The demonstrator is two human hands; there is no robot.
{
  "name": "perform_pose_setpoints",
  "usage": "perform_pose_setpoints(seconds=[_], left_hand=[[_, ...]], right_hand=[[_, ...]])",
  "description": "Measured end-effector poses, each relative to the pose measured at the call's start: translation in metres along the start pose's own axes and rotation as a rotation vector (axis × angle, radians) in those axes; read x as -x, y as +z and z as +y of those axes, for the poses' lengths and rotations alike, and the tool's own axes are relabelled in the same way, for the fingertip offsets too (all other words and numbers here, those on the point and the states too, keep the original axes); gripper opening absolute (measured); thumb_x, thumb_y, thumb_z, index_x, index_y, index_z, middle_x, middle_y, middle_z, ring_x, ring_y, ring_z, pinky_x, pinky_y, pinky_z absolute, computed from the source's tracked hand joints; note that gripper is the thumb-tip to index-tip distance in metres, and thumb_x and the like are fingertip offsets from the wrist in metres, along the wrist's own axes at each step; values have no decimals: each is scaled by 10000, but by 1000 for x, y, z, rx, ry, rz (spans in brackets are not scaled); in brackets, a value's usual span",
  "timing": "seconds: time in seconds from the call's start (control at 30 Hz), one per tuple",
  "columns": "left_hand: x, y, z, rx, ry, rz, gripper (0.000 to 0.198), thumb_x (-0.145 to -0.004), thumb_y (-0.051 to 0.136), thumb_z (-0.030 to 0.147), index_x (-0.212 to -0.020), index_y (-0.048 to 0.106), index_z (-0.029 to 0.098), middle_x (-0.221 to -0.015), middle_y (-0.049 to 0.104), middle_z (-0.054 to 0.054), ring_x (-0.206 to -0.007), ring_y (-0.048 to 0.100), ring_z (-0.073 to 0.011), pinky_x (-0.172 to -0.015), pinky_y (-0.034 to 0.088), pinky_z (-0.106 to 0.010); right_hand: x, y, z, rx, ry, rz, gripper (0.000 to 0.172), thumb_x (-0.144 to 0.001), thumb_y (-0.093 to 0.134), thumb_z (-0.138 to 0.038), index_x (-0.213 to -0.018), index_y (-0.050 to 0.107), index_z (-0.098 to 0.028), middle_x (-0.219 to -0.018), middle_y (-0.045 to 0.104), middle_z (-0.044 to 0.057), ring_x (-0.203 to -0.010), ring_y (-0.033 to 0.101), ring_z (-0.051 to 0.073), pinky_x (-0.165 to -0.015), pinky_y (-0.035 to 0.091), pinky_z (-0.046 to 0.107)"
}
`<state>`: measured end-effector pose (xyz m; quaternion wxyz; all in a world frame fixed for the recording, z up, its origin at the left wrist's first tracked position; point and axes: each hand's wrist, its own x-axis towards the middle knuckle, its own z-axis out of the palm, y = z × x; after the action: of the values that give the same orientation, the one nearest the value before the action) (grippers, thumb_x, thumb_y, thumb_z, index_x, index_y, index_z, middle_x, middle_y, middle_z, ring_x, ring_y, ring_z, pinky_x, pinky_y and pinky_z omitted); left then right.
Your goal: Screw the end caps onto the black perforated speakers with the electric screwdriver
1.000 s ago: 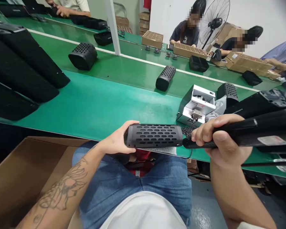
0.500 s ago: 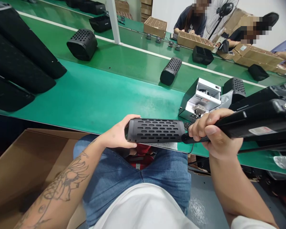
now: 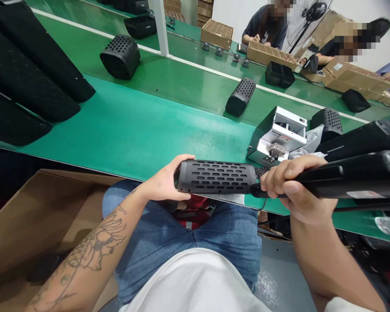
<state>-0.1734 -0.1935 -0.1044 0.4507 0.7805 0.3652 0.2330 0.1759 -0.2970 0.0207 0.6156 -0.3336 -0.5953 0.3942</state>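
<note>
My left hand (image 3: 164,182) is wrapped around the left end of a black speaker housing (image 3: 217,177) with rows of slots, thumb and fingers on opposite sides. The housing lies lengthwise at the table's front edge, above my lap. A black electric screwdriver (image 3: 351,175) is gripped in my right hand (image 3: 302,186), its body sloping off to the right. Its front end (image 3: 256,190) meets the right end of the housing; the bit itself is hidden. Just behind my right hand stands a silver screw feeder (image 3: 277,136).
Tall black panels (image 3: 35,65) stand on the left. Slotted housings (image 3: 120,56) and another housing (image 3: 240,97) sit on the green line (image 3: 188,86). An open cardboard box (image 3: 26,208) is at lower left. Two people work across the line beside cartons (image 3: 269,54).
The view has shifted, so most things sit slightly further right. The screwdriver's rear end has dipped. Both hands keep their grip.
</note>
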Motion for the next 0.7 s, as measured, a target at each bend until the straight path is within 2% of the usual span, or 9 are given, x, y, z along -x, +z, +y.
perform_pose_setpoints(seconds=[0.07, 0.13, 0.23, 0.3, 0.4, 0.5, 0.6, 0.7], left_hand=[[1, 3, -2, 2, -4, 17, 1139, -709, 1009, 423, -1729, 516, 305, -1627, 695, -89, -1436, 760, -366, -1286, 632, -465], [3, 7, -2, 17, -14, 27, 1142, -708, 1018, 416, -1728, 515, 310, -1627, 701, -90, -1435, 767, -366, -1282, 638, -462], [4, 12, -3, 64, -22, 37, 1148, -720, 1021, 409, -1735, 492, 320, -1604, 717, -91, -1432, 777, -366, -1289, 636, -475], [4, 15, -3, 95, -26, 44, 1149, -726, 1026, 414, -1735, 483, 335, -1585, 723, -89, -1420, 786, -365, -1284, 639, -489], [3, 17, -5, 129, -31, 34, 1160, -725, 1039, 418, -1733, 469, 350, -1571, 727, -87, -1409, 790, -362, -1256, 659, -492], [3, 18, -9, 139, -11, 23, 1159, -737, 1039, 413, -1737, 455, 352, -1572, 722, -86, -1414, 784, -356, -1259, 654, -493], [5, 23, -14, 133, 35, 52, 1175, -763, 1026, 406, -1764, 413, 353, -1688, 650, -121, -1495, 743, -373, -1325, 603, -521], [8, 32, -21, 114, 99, 111, 1212, -789, 1018, 384, -1802, 354, 351, -1820, 532, -158, -1620, 654, -403, -1388, 542, -551]], right_hand=[[-10, -6, -8, -6, -27, 51, 251, -908, 1039, -387, -951, 829, -256, -631, 688, -41, -441, 625, 156, -513, 635, 364], [-27, -18, -12, 16, -109, 190, 318, -855, 1067, -430, -951, 822, -252, -602, 658, -51, -419, 594, 160, -471, 614, 360], [-60, -45, -1, 219, -279, 514, 270, -842, 1012, -337, -946, 781, -245, -620, 662, -50, -468, 633, 165, -494, 610, 338], [-77, -64, 15, 361, -321, 639, 199, -849, 934, -258, -902, 742, -254, -623, 663, -49, -500, 670, 169, -527, 615, 328], [-87, -86, 41, 426, -271, 658, 237, -834, 921, -208, -822, 692, -266, -595, 637, -53, -498, 692, 177, -524, 609, 322], [-82, -93, 53, 444, -226, 646, 252, -815, 940, -175, -805, 700, -253, -582, 649, -39, -475, 699, 193, -516, 609, 334], [-72, -86, 45, 423, -203, 624, 191, -818, 923, -177, -827, 739, -229, -586, 679, -10, -473, 703, 214, -525, 622, 364], [-63, -67, 24, 378, -224, 625, 137, -834, 881, -198, -821, 747, -222, -606, 684, -16, -486, 686, 185, -528, 622, 347]])
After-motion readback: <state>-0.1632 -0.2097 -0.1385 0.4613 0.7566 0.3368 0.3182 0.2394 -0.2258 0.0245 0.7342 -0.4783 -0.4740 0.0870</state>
